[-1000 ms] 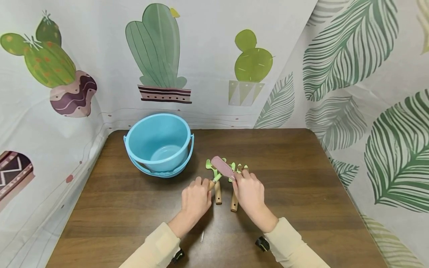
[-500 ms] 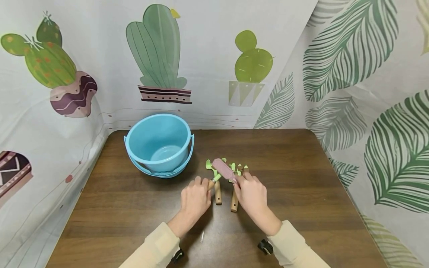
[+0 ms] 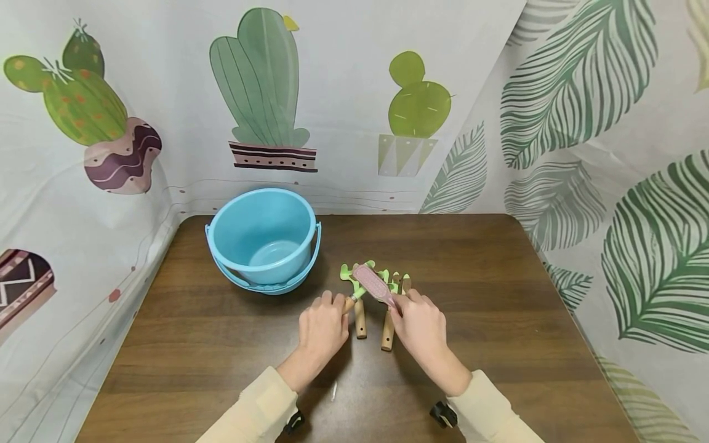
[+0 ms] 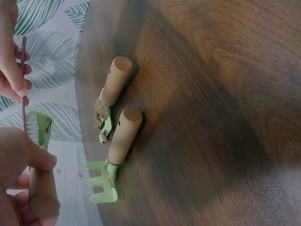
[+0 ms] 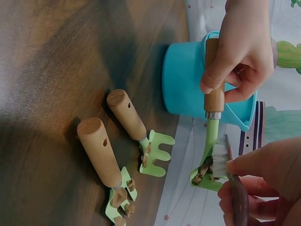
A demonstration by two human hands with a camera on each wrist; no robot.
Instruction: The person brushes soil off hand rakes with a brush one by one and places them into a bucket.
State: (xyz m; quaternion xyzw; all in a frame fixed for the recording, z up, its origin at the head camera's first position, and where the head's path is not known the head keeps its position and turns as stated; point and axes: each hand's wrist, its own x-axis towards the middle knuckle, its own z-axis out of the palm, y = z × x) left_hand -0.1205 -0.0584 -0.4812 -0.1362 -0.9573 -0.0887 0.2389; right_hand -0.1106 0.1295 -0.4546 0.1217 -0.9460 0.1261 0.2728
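In the head view my left hand [image 3: 323, 323] grips the wooden handle of a small green garden shovel [image 5: 210, 141]. Brown clumps stick to its head. My right hand [image 3: 422, 323] holds a pink brush [image 3: 372, 283], whose white bristles [image 5: 220, 160] touch the shovel's head in the right wrist view. On the table below lie two more tools: a green hand rake [image 5: 157, 153] with a wooden handle, and a green hand fork [image 4: 106, 125] with more brown clumps on it. In the head view the brush partly covers the shovel's head.
A light blue bucket [image 3: 221, 249] with its handle down stands at the table's back left. A small whitish sliver [image 3: 335, 391] lies near the front of the brown table [image 3: 498, 344]. Patterned cloth [image 3: 343, 92] hangs behind it.
My right hand and the brush have shifted slightly to the right and towards me, along the shovel's head. The left hand stays nearly still with the shovel.
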